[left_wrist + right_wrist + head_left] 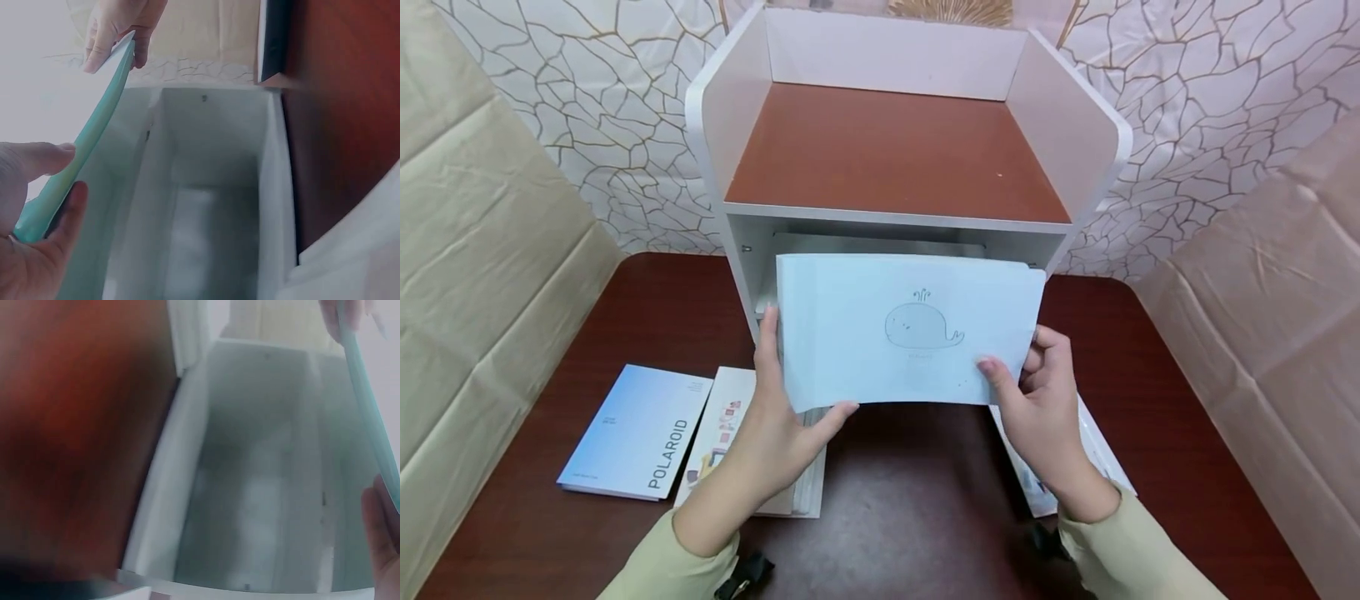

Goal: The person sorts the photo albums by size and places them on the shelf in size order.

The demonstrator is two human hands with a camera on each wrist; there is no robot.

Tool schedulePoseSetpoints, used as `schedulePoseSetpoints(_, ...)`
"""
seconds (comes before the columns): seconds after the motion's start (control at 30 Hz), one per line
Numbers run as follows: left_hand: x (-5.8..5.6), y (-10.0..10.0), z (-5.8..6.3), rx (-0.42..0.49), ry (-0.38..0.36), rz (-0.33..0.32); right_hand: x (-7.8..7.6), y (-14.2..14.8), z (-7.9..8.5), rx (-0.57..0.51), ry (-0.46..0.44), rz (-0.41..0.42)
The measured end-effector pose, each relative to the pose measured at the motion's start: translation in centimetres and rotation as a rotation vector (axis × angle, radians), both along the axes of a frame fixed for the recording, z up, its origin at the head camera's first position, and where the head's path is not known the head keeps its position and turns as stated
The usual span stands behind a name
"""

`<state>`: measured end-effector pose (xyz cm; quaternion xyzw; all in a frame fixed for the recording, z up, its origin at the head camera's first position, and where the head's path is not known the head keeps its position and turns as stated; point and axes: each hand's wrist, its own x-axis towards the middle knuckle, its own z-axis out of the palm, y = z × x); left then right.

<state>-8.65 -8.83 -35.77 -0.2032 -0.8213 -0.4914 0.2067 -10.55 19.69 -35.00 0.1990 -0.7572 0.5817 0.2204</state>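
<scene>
beneath the left hand (782, 417) and the right hand (1037, 387) spreads the dark red-brown desk (887, 508). just beyond them stands a white shelf unit (895, 215) with a reddish-brown upper board; its open lower space faces the hands, partly hidden behind what they hold. between the hands, raised above the desk in front of that opening, is a wide, pale whale book (842, 325). the hands are well apart, clamped on its opposite ends: the left pinches one end between thumb and fingers, the right presses its thumb on the cover with fingers curled behind. to the left of the left hand lies a blue-and-white polaroid book (632, 433), and next to it, partly under the left forearm, a cream book (718, 433) with coloured pictures. below the right hand, a white book (1033, 479) is partly covered by the wrist. smallest, nearer the right thumb, is the line-drawn whale (920, 327) on the cover.
</scene>
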Motion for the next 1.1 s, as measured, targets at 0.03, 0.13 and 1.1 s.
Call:
schedulePoseSetpoints(0.03,-0.2,0.1,0.2,-0.006,0.019,0.003,-0.1,0.0,0.3,-0.007,0.006,-0.010)
schedulePoseSetpoints(0.13,-0.9,0.2,1.0,0.006,0.081,0.011,-0.6,-0.2,1.3,-0.010,0.042,-0.043)
schedulePoseSetpoints(1.1,-2.2,0.2,6.0,0.386,0.220,-0.049,-0.3,-0.3,6.2,-0.060,0.006,0.137)
